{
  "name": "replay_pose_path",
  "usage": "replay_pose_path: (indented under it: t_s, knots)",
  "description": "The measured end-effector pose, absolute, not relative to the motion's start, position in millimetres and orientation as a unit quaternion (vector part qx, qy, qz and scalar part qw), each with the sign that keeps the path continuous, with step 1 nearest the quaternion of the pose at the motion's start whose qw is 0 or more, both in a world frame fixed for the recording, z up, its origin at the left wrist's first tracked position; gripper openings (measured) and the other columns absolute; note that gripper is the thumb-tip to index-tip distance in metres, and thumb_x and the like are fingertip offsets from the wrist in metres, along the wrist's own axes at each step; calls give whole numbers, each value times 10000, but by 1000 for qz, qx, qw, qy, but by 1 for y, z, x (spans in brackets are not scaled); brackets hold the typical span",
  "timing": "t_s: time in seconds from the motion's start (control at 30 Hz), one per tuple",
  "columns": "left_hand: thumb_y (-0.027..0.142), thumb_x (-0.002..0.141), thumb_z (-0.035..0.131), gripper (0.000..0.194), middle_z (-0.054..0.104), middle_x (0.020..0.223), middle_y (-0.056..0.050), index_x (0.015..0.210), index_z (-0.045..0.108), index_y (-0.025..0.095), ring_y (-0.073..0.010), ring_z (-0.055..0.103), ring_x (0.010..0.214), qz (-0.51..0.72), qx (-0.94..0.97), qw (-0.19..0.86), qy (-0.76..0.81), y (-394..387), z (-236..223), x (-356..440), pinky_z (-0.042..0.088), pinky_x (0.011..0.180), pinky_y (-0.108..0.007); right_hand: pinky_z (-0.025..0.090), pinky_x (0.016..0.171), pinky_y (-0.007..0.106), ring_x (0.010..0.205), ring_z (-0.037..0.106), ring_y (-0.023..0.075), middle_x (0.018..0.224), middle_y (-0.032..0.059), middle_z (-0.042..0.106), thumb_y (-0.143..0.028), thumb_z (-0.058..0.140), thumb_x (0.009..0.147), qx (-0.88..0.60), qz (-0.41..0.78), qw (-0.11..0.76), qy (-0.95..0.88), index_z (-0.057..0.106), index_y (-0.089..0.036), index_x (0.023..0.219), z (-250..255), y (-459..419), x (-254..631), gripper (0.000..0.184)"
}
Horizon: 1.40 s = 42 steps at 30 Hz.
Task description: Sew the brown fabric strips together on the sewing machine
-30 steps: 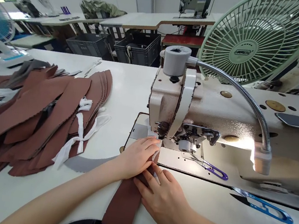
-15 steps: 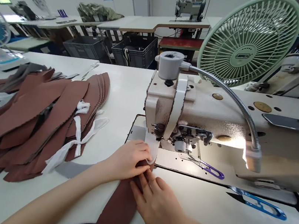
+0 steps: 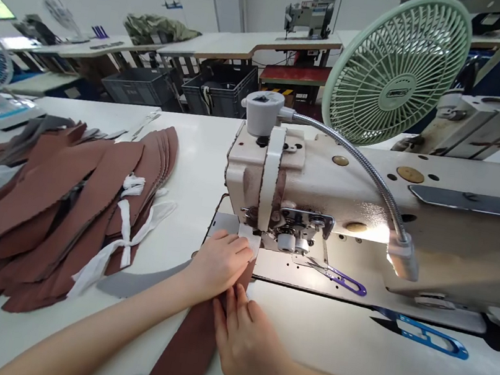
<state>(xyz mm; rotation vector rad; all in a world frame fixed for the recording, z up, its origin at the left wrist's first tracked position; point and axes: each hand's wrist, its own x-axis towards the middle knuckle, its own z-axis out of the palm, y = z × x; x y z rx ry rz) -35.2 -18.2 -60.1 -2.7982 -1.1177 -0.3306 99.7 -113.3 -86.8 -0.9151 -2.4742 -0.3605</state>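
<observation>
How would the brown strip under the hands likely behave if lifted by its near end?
Probably floppy: the similar brown pieces in the pile drape over one another. The brown strip is likely light, since it looks thin. It seems unlikely to roll, being broad and flat.

head cam | abv worktable [image 3: 203, 168] | faces fwd + dn | close over hands [image 3: 218, 265]

The left hand [image 3: 222, 265] is pressing farther back from the needle area than a second ago. The white strip [image 3: 249, 236] — curling loosely beside its fingers in the last picture — is now lying flatter, and more of the brown piece [image 3: 244, 277] is showing beyond the right hand [image 3: 250, 344]. The view is turning rightward — the sewing machine [image 3: 341, 170] and green fan [image 3: 398, 78] are appearing farther left.
</observation>
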Motion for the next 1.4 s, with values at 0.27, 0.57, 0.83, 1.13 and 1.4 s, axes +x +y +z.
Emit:
replay_pose_path:
  t_s: [0.27, 0.57, 0.83, 1.13, 1.4]
  knots:
    - [107, 923, 382, 279, 623, 862, -67, 844, 644, 163, -203, 547, 817, 4, -896, 45, -441, -18, -48, -24, 375, 731, -334, 444, 702, 413, 976, 642, 358, 1056, 269, 670, -81, 411, 790, -326, -136, 221, -909, 630, 39, 1102, -94, -109, 101, 399]
    - [112, 873, 437, 371, 598, 1046, -113, 1235, 516, 102, -235, 542, 957, 132, -892, -31, -431, -49, -24, -15, 441, 810, -347, 435, 611, 404, 898, 650, 360, 914, 233, 707, -89, 526, 717, -319, -131, 187, -920, 691, -25, 911, -88, -105, 100, 263]
    - [106, 839, 442, 352, 574, 1060, -116, 1174, 550, 109, -240, 523, 964, 119, -887, -18, -446, -37, -29, -12, 440, 834, -351, 431, 736, 458, 963, 628, 360, 1001, 280, 673, -117, 529, 790, -317, -135, 179, -922, 646, 28, 1015, -94, -107, 100, 293]
    - [115, 861, 403, 328, 594, 1056, -122, 1135, 584, 103, -242, 522, 947, 146, -891, -42, -428, -40, -12, -9, 411, 806, -368, 429, 675, 442, 982, 619, 396, 1027, 314, 656, -143, 558, 766, -338, -126, 187, -914, 660, 52, 991, -97, -108, 97, 316]
    - [126, 829, 427, 429, 592, 1172, -144, 1243, 540, 96, -261, 521, 1051, 130, -902, -72, -404, -52, -6, -16, 402, 891, -400, 442, 671, 444, 1046, 586, 402, 1114, 302, 634, -135, 559, 760, -361, -103, 181, -909, 675, 34, 1024, -100, -109, 95, 334]
